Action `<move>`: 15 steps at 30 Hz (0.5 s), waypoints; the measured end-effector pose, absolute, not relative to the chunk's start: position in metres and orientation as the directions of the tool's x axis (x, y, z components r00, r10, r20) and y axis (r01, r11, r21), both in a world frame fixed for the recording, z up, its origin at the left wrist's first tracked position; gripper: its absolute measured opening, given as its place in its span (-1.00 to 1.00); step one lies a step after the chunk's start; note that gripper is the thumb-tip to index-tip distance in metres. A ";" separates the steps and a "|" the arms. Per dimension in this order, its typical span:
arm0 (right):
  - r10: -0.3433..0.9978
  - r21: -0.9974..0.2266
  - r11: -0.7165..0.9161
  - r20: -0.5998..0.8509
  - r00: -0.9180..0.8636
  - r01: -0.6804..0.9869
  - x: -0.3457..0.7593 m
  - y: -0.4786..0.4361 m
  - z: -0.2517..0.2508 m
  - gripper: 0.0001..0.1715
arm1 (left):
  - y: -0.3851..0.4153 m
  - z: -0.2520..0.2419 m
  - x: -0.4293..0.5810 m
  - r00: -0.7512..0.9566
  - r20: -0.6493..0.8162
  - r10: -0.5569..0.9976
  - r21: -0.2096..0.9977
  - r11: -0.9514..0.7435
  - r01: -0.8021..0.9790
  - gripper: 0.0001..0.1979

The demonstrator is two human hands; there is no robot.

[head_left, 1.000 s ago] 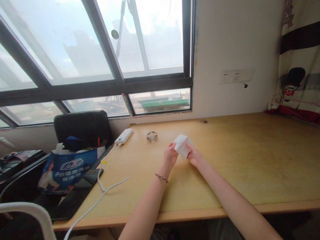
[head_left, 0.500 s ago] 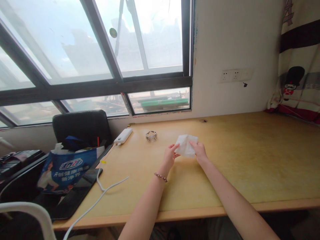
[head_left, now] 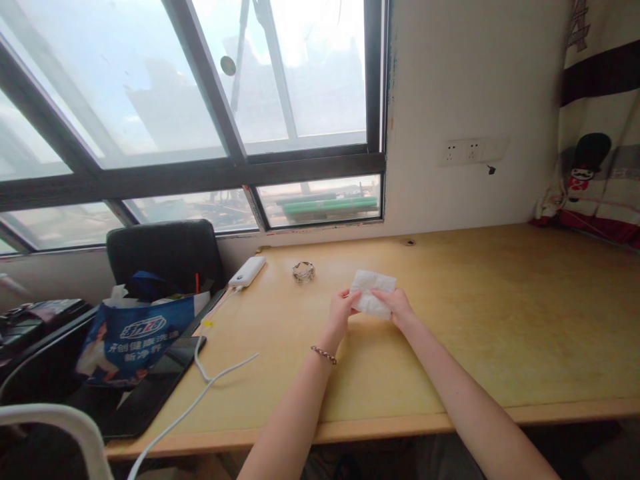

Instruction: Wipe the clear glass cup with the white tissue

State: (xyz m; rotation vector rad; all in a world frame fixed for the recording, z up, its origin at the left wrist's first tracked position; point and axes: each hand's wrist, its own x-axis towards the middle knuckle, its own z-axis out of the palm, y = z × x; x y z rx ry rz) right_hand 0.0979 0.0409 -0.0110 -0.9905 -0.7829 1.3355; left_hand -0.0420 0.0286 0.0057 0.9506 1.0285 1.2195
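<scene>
A folded white tissue [head_left: 374, 283] is held between both hands, just above the table. My left hand [head_left: 342, 311] grips its left side, thumb on top and fingers underneath. On the right side my right hand [head_left: 398, 304] pinches it, with the thumb lying across the upper face toward the middle. The fingers under the tissue are mostly hidden. Farther back and to the left, a silvery openwork crown-shaped ring [head_left: 303, 272] rests on the table, touched by neither hand.
On the yellowish table [head_left: 500, 320], a white power bank [head_left: 247, 272] lies at the left edge with a white cable [head_left: 220, 377] near it. A blue bag [head_left: 135, 337] sits on a black chair [head_left: 163, 250] at left. Window and wall stand behind.
My right thumb has slid inward across the tissue toward its middle. The tissue looks flatter and tilts a little differently, while both hands keep hold of it.
</scene>
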 end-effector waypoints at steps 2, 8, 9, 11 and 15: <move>0.988 -0.921 -0.035 -0.089 0.123 -0.388 0.099 0.042 -0.011 -0.51 | 0.029 0.006 -0.043 0.052 -0.109 0.993 0.961 0.118 -0.251 -0.64; 0.992 -0.923 -0.075 -0.107 0.066 -0.377 0.101 0.041 -0.010 -0.55 | 0.032 0.002 -0.044 0.034 -0.144 0.989 0.961 0.148 -0.233 -0.66; 0.992 -0.922 -0.090 -0.118 0.051 -0.377 0.101 0.040 -0.009 -0.57 | 0.033 0.001 -0.044 0.024 -0.144 0.989 0.960 0.146 -0.239 -0.66; 0.990 -0.918 -0.128 -0.144 0.013 -0.375 0.101 0.038 -0.006 -0.61 | 0.034 0.000 -0.045 -0.004 -0.139 0.990 0.958 0.133 -0.254 -0.68; 0.981 -0.909 -0.188 -0.192 -0.029 -0.372 0.098 0.034 -0.001 -0.73 | 0.038 -0.005 -0.046 -0.056 -0.146 0.988 0.952 0.125 -0.278 -0.72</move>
